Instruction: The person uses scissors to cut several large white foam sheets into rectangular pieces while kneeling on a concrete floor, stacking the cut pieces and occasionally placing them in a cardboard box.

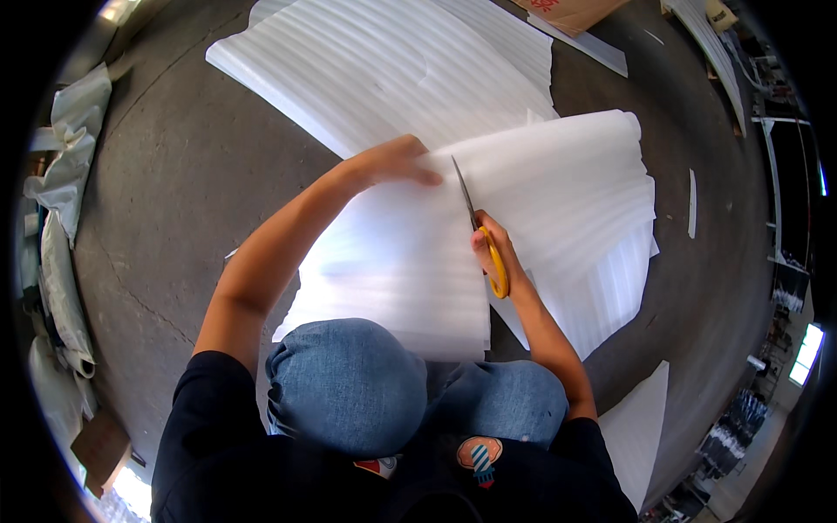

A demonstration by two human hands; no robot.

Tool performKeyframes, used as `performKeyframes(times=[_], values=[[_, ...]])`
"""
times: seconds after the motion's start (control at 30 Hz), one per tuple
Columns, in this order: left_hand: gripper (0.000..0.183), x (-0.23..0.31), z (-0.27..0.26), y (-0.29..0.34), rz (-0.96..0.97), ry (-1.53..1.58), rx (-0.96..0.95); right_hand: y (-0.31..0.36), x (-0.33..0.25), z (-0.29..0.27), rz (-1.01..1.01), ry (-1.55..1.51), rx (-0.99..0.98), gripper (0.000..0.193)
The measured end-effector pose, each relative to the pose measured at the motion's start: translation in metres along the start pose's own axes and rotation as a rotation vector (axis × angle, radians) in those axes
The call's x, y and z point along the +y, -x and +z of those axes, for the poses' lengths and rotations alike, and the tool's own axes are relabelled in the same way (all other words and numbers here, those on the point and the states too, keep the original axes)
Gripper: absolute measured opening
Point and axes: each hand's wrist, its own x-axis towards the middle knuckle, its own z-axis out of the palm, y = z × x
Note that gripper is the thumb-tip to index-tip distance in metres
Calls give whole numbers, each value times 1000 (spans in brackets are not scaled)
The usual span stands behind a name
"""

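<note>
A white foam sheet (384,261) lies in front of my knees, with a cut running down its right side. My left hand (391,163) grips its far edge, the thumb on top and the other fingers partly hidden and a little blurred. In my right hand (501,244) is a pair of scissors with yellow handles (496,266). Their blades point away from me and look nearly closed, lying along the cut. Right of the blades, the other part of the foam (567,183) spreads out in soft ridges.
More foam sheets (375,70) are stacked beyond my hands on the grey concrete floor (174,192). A cardboard box (575,13) stands at the far right. White plastic sacks (65,288) line the left side. Foam scraps (641,427) lie to the right.
</note>
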Motion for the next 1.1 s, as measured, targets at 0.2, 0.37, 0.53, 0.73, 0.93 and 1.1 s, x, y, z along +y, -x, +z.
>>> performKeyframes(times=[0.2,0.37,0.53,0.73,0.93,1.1], values=[[45,25,-3,4,-76,-1,-67,-3,9,4,15,68,99,64],[34,22,-1,7,-42,-30,-85,-10,-4,13,-87,-10,140,63],[34,0,8,-5,-21,33,-78,-14,-6,6,84,-14,86,57],[48,12,14,5,128,-288,-282,27,-31,-36,312,-310,-116,32],[49,-24,-9,54,67,-606,-379,117,-40,-88,246,-693,-56,35],[57,20,-2,71,-100,-733,-330,111,-32,-96,195,-513,259,28]])
